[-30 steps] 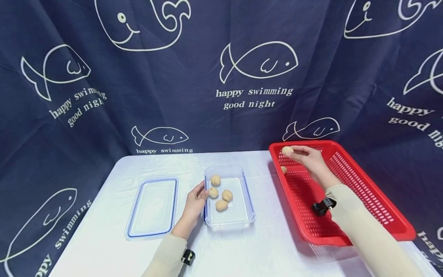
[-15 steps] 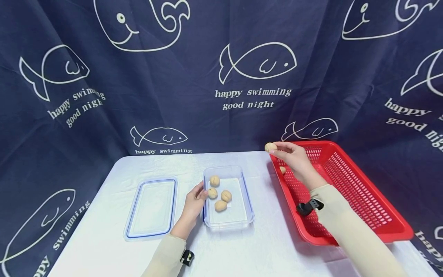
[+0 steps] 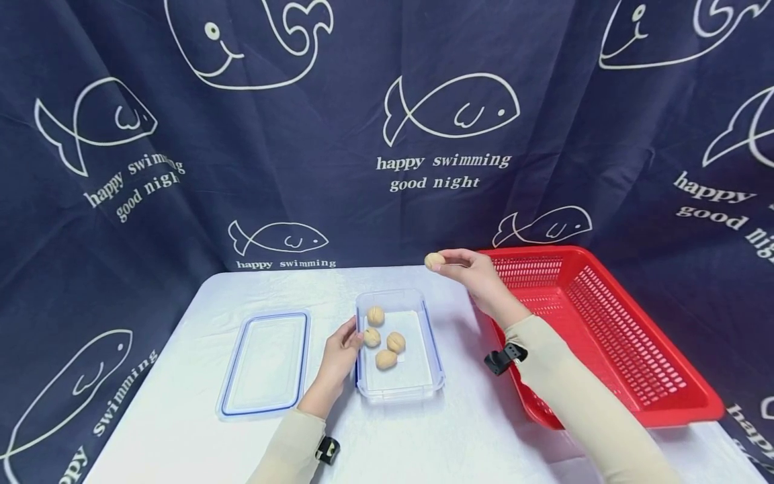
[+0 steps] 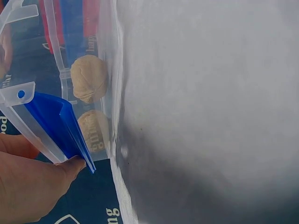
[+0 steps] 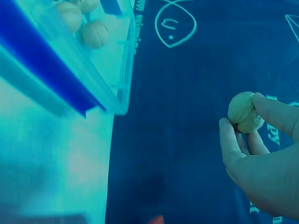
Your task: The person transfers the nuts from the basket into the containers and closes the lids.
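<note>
My right hand (image 3: 480,274) pinches a walnut (image 3: 434,261) between thumb and fingers, raised beyond the table's far side. In the right wrist view the same walnut (image 5: 245,113) shows its seam. A clear plastic food container (image 3: 417,390) stands uncovered on the table with several walnuts (image 3: 386,359) at its left side. My left hand (image 3: 338,353) grips the container's left wall. In the left wrist view its thumb lies against a blue latch flap (image 4: 58,123), with the other fingers partly hidden behind the wall.
At the right stands a red plastic basket (image 3: 580,323) with slotted walls, partly hidden by my right arm. A clear lid with a blue seal (image 3: 266,363) lies left of the container. A dark blue printed curtain (image 3: 338,134) hangs behind the white table (image 3: 199,444).
My right hand has carried the walnut leftward from over the red basket to beyond its left rim. My left hand and the container have stayed in place.
</note>
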`<action>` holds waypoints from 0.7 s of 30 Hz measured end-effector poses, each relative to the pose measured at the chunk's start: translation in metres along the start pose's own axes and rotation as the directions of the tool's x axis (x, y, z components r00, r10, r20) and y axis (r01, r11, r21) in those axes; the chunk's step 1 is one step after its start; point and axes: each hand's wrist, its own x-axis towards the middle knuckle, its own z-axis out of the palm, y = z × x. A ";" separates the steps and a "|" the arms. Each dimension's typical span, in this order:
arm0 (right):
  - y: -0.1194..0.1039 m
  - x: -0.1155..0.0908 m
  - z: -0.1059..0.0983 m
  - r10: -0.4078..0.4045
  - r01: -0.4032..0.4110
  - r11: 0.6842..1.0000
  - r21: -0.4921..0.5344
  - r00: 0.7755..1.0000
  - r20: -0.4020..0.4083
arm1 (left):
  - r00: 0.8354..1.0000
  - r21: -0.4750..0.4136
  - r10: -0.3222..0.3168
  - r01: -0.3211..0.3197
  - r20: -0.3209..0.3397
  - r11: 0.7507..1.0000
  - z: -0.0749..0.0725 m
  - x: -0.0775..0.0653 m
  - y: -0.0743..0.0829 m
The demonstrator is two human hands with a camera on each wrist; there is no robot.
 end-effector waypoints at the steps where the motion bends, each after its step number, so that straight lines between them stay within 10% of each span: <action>1: 0.000 0.001 0.004 0.005 -0.005 1.000 0.004 1.000 0.005 | 1.000 -0.002 0.002 -0.002 0.001 1.000 0.000 0.000 0.000; 21: 0.013 0.016 0.062 0.071 -0.070 0.997 -0.010 0.990 0.124 | 1.000 0.001 0.000 0.000 0.000 1.000 0.000 0.001 0.000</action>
